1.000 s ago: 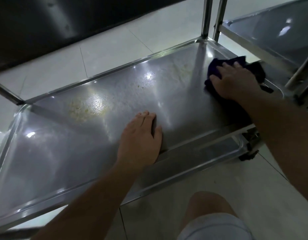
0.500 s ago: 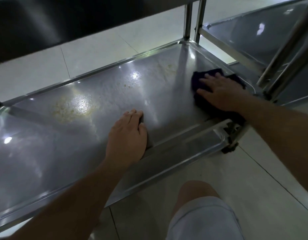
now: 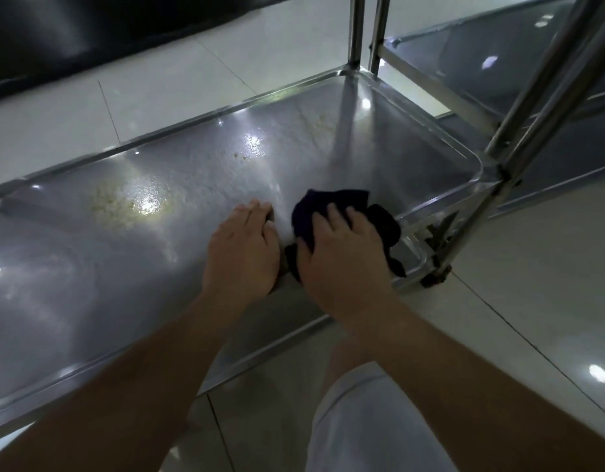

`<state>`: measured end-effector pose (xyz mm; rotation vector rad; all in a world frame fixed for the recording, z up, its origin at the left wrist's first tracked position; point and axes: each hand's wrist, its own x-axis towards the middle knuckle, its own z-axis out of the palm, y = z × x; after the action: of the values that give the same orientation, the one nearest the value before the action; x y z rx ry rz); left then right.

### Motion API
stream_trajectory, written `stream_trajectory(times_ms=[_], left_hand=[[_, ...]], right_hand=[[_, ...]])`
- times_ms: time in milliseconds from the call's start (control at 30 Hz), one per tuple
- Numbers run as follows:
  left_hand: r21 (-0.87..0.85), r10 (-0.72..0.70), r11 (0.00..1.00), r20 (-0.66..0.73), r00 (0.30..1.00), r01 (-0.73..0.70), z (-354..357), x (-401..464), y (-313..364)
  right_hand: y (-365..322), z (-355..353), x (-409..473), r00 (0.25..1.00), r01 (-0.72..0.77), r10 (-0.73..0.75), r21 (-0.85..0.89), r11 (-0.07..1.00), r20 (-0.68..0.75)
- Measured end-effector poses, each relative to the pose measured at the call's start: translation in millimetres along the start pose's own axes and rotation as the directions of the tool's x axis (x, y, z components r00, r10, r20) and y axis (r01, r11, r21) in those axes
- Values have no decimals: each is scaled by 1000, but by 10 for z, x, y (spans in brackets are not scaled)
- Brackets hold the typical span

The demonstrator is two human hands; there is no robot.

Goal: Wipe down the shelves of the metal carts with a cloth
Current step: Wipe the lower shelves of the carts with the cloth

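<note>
Single head-worn wide-angle view, looks forward and steeply down from close above the low metal shelf (image 3: 131,267), which fills left and centre; edges bend from lens distortion. Both forearms enter from 6 o'clock, left hand (image 3: 241,253) and right hand (image 3: 342,257) near centre. Wearer's knee (image 3: 372,417) at 5 o'clock. Second cart shelf (image 3: 498,66) at 2 o'clock, floor tiles (image 3: 532,284) at 3 o'clock. No other view to share
</note>
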<state>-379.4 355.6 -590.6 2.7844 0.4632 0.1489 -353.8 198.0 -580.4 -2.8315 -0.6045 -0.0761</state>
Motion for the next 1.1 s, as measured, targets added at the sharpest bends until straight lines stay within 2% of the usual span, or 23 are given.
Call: stream_trajectory(times_ms=[133, 233, 367, 433, 500, 600, 700, 800, 867, 933, 1033, 1100], left_hand=[[-11, 17, 1000, 19, 1000, -16, -7, -17, -17], [-2, 17, 1000, 8, 1000, -17, -8, -27, -21], [14, 23, 1000, 6, 1000, -23, -2, -25, -22], [22, 34, 999, -2, 999, -34, 8, -12, -21], [25, 32, 999, -8, 999, -31, 17, 3, -25], [39, 32, 999, -7, 999, -31, 18, 14, -22], [34, 33, 999, -3, 999, -33, 13, 14, -15], [13, 29, 1000, -14, 999, -28, 6, 16, -17], [-12, 17, 1000, -28, 999, -17, 4, 7, -24], [-32, 12, 999, -38, 999, -13, 5, -1, -28], [-53, 8, 999, -39, 999, -10, 16, -16, -19], [-61, 8, 998, -33, 999, -10, 16, -19, -17]], right_hand=[[127, -21, 21, 993, 119, -118, 42, 992, -23], [737, -121, 476, 989, 143, -141, -65, 988, 38], [1659, -428, 1186, 991, -121, 124, -71, 990, 53], [1892, -453, 1448, 984, -133, 152, -189, 973, 90], [1874, -397, 1616, 968, -155, 194, -233, 960, 158], [1472, -261, 1728, 959, -187, 208, -125, 974, 190], [828, -147, 1670, 977, -9, 23, -67, 998, 210], [330, -15, 1347, 943, 246, -236, -13, 969, 234], [266, 6, 1075, 902, 358, -354, 31, 933, 248], [396, -40, 870, 870, 407, -405, 56, 912, 280], [822, -186, 819, 900, 339, -327, 6, 941, 289], [1248, -343, 902, 960, 155, -144, -28, 987, 242]])
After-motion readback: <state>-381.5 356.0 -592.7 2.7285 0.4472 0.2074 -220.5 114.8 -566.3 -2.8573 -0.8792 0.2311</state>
